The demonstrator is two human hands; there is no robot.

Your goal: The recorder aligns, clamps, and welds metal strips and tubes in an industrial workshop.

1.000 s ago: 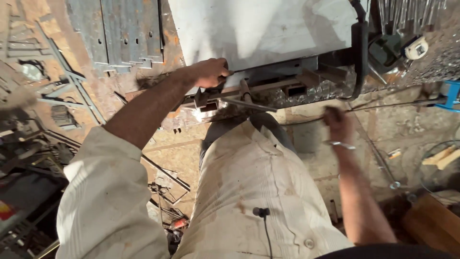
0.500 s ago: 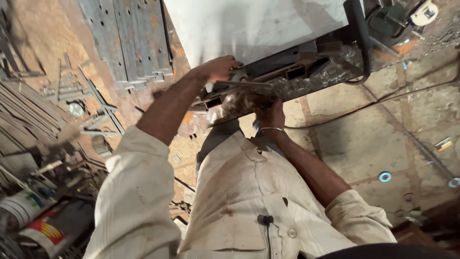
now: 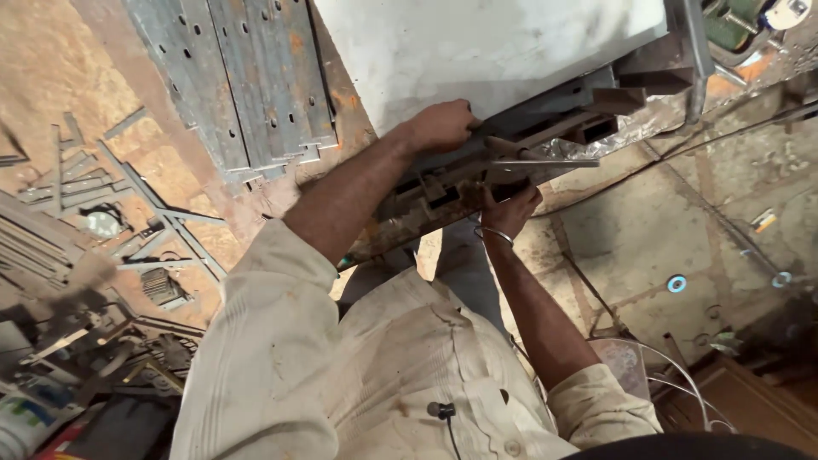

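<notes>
I look straight down my cream shirt at a rusty metal machine frame (image 3: 426,200) under a pale grey sheet-metal panel (image 3: 494,47). My left hand (image 3: 440,126) rests on the upper edge of the frame, fingers curled over a dark bar just below the panel. My right hand (image 3: 509,209) reaches up from below and closes around the underside of the frame beside a thin metal rod (image 3: 554,159). A metal bangle sits on my right wrist. What the fingers pinch is hidden by the frame.
A stack of perforated grey steel strips (image 3: 247,77) lies to the left of the machine. Scrap angle irons and welded pieces (image 3: 136,221) litter the dirt floor at far left. Cables (image 3: 733,128) run across the concrete at right, near small round washers (image 3: 676,284).
My right hand swung in from the floor at right up to the underside of the machine frame. My left hand stayed on the frame's top edge. The view shifted closer.
</notes>
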